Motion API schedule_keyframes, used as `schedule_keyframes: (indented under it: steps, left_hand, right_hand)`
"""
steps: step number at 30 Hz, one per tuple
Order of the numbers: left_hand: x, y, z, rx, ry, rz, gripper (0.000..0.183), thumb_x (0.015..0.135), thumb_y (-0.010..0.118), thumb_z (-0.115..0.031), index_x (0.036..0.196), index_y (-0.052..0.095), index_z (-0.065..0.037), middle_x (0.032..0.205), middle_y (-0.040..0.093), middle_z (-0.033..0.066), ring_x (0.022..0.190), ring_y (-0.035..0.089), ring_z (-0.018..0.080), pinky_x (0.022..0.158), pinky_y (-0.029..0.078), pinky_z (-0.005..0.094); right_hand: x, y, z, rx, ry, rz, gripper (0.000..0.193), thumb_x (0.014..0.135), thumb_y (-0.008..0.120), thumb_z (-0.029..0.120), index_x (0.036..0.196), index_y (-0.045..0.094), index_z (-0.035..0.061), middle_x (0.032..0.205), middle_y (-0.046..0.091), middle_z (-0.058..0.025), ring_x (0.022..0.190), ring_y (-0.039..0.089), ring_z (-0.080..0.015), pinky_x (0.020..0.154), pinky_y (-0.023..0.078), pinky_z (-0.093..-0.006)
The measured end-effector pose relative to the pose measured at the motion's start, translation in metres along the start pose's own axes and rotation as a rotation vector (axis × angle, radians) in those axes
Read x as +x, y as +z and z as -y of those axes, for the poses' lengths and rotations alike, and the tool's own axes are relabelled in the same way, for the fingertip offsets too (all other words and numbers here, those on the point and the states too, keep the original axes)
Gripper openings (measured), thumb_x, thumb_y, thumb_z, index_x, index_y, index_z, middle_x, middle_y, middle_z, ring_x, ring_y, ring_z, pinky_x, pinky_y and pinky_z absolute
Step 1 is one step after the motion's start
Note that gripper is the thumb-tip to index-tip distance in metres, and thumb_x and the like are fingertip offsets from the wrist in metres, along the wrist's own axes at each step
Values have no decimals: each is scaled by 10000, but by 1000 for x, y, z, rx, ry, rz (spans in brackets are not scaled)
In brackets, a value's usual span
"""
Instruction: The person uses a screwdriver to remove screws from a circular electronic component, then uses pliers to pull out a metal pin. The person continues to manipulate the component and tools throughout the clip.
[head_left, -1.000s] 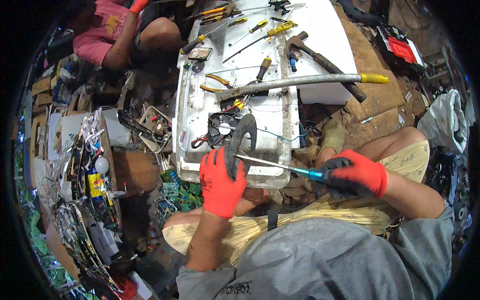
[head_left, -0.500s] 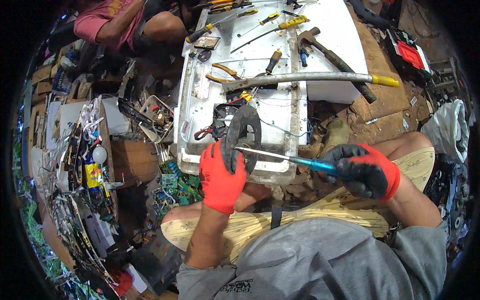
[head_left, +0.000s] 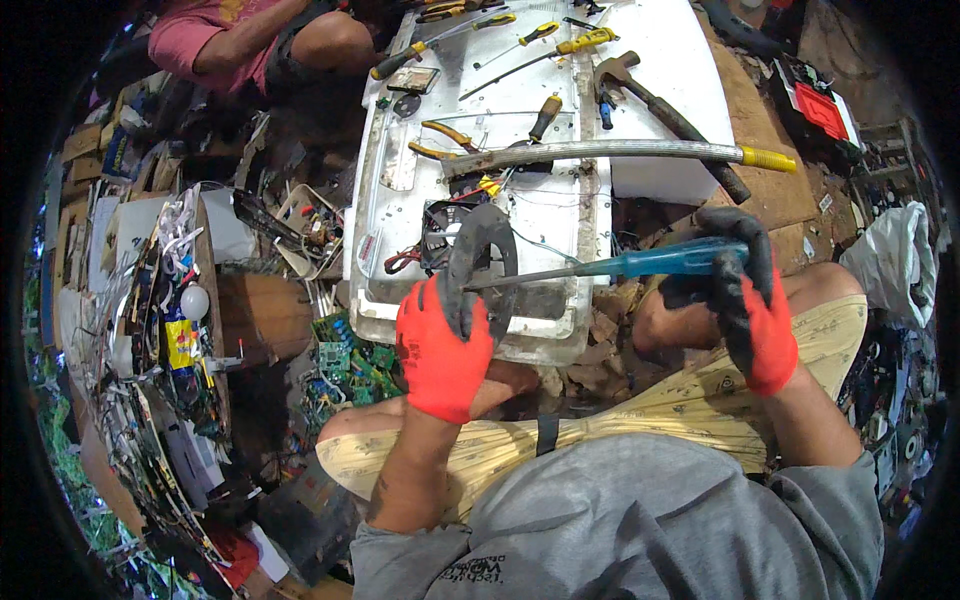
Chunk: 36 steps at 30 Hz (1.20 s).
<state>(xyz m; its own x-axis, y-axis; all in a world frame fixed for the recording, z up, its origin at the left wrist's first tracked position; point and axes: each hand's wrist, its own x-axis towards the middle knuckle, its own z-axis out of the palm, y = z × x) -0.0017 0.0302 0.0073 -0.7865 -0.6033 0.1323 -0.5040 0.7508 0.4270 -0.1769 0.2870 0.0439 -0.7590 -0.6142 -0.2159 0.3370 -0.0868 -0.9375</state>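
Observation:
My left hand (head_left: 447,340), in a red and black work glove, is closed round the lower left side of a dark ring-shaped part (head_left: 493,230) with an open middle. In my right hand (head_left: 750,300), gloved the same way, is a screwdriver (head_left: 650,262) with a clear blue handle. Its shaft points left, and the tip meets the ring close to my left fingers; whether it presses on it I cannot tell. Just beyond the ring lies a small black fan (head_left: 440,235) with red wires, on a white panel (head_left: 395,290) with a clear rim.
Across the panel lies a metal tube with a yellow end (head_left: 640,150). Pliers (head_left: 445,140), a hammer (head_left: 670,120) and several yellow-black screwdrivers (head_left: 580,42) are beyond it. Circuit boards (head_left: 340,350) and scrap strips heap at left. Another person (head_left: 230,45) sits at the far left.
My right hand has risen and its fingers have shifted on the blue handle. The screwdriver now slopes upward to the right instead of downward. My left hand still grips the ring.

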Motion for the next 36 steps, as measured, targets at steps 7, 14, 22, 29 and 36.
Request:
schedule_keyframes:
  steps: [7,14,22,29,36]
  left_hand:
    - [3,-7,-5,98,67,2,476,851,657,-296,1161,561,52,1113,582,257,1040,551,423,909,453,498]
    - [-3,-12,-1,39,-63,10,510,817,692,-253,1185,549,69,1135,588,270,1075,557,425,936,457,476]
    - [8,-5,-5,22,-20,-19,460,845,671,-272,1157,559,47,1126,600,250,1061,561,425,915,462,481]
    - [11,3,10,-144,-78,-47,469,860,657,-259,1202,553,45,1142,610,246,1066,569,424,919,460,489]
    - [13,2,20,-183,-170,0,499,866,660,-272,1228,543,53,1164,601,254,1078,566,426,935,458,481]
  right_hand:
    - [-11,-34,-6,-334,-40,70,381,959,574,313,1241,529,60,1024,525,-44,855,537,-113,745,456,-270]
    - [-2,-6,12,-465,-183,156,406,972,548,354,1212,544,27,910,515,-49,776,517,-130,671,411,-262]
    - [6,-25,5,-509,-290,255,376,923,563,110,1288,531,24,1111,518,-61,812,549,-133,715,467,-258]
    - [37,-28,17,-362,-75,283,595,842,617,52,1412,449,22,1282,543,-74,1031,568,-144,887,480,-291]
    - [46,23,23,-323,-161,124,413,923,622,259,1243,511,22,1112,562,-62,1027,556,-147,904,460,-291]
